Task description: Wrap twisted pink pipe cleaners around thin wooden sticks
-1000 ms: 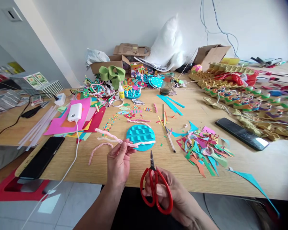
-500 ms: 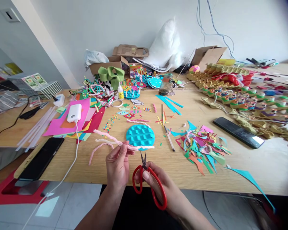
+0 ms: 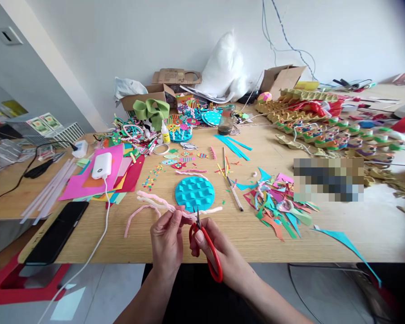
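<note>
Between the thumb and fingers of my left hand (image 3: 168, 236) I pinch several pale pink twisted cords (image 3: 157, 201); their loose ends fan out to the left and short ends stick out to the right. My right hand (image 3: 222, 245) is closed round red-handled scissors (image 3: 217, 263). The dark blades point up and meet the cords just right of my left fingertips; whether they cut into them I cannot tell. Right behind the cords lies a round turquoise disc (image 3: 195, 191) with a bumpy, woven-looking top. Thin pink strips (image 3: 191, 171) rest at its far edge.
Cut paper fish (image 3: 185, 159) lie beyond the disc, near a glue bottle (image 3: 165, 132). A pen (image 3: 235, 198) and a heap of paper scraps (image 3: 280, 202) are on the right. Coloured sheets (image 3: 84, 184), a white power bank (image 3: 101, 165) and a black phone (image 3: 56, 231) sit left.
The scissors have moved up and left, bringing their blades to the pink cords. My left hand stays nearly in place, still pinching the cords. The view has shifted slightly.
</note>
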Available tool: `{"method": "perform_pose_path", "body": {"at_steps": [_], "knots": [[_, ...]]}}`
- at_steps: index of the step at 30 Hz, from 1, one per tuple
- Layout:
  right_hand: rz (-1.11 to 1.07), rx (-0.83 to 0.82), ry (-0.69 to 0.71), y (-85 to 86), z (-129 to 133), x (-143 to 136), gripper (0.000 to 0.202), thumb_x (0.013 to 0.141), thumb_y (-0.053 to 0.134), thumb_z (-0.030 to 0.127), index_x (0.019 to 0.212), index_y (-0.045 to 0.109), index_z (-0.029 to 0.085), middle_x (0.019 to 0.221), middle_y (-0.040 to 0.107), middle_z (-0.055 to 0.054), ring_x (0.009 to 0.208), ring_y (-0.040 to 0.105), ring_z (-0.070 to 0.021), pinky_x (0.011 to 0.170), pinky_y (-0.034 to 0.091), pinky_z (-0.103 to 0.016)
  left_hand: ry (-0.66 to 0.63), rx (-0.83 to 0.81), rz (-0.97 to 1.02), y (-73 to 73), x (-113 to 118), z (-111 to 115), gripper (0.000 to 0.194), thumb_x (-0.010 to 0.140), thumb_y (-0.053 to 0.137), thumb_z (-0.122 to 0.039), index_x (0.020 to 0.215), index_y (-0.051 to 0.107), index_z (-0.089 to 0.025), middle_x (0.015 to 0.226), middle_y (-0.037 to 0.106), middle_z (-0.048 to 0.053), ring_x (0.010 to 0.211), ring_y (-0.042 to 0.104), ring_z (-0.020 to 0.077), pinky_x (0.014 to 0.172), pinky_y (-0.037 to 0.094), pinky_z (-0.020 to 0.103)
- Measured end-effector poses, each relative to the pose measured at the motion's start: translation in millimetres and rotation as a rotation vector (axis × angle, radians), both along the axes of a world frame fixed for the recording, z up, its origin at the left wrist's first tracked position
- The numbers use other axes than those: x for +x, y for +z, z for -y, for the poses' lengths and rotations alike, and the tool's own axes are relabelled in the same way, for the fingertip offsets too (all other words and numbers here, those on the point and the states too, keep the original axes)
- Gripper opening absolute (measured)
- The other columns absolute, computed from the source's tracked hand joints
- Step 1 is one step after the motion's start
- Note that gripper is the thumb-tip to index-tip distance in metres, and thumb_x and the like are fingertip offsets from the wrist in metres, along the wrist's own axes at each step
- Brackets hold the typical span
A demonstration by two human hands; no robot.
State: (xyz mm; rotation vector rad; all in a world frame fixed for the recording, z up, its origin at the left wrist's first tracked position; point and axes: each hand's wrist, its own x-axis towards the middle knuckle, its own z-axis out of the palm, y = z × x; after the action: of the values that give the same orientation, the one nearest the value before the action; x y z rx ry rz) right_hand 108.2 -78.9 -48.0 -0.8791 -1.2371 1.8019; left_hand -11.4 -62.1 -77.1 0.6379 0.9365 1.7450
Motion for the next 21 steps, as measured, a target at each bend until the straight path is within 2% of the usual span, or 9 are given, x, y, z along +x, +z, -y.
{"method": "perform_pose_path", "body": {"at_steps": [10,16,21], "knots": [[0.076,0.014,-0.048,-9.2,2.5,2.5,0.037,0.085,0.049,0.055,0.086,0.041,0.019,0.072,0.045,0.002,0.063,0.042,-0.0105,0.06,0.04,-0.026,-0.024,0.028,-0.009,-2.2,2.2,2.9,0.007,0.074,0.069,-0.021,0.077,0.072,-0.017,0.076,0.071,0.004,0.067,0.065,0.014,0.065,0.053,0.026],[0.08,-0.023,-0.165,-7.4,10.5,-2.2,0.044,0.08,0.048,0.063,0.078,0.036,0.021,0.059,0.04,0.006,0.052,0.038,-0.0093,0.05,0.036,-0.023,-0.062,0.006,-0.002,1.7,7.8,2.7,0.01,0.072,0.071,-0.025,0.076,0.072,-0.016,0.07,0.07,0.004,0.062,0.065,0.0134,0.061,0.052,0.023],[0.089,0.006,-0.251,-8.7,17.7,2.4,0.038,0.085,0.045,0.058,0.079,0.035,0.022,0.057,0.044,0.005,0.052,0.037,-0.01,0.05,0.036,-0.023,-0.124,-0.047,-0.03,1.2,17.0,1.1,0.011,0.072,0.071,-0.026,0.078,0.073,-0.017,0.068,0.07,0.003,0.062,0.065,0.013,0.064,0.052,0.023]]}}
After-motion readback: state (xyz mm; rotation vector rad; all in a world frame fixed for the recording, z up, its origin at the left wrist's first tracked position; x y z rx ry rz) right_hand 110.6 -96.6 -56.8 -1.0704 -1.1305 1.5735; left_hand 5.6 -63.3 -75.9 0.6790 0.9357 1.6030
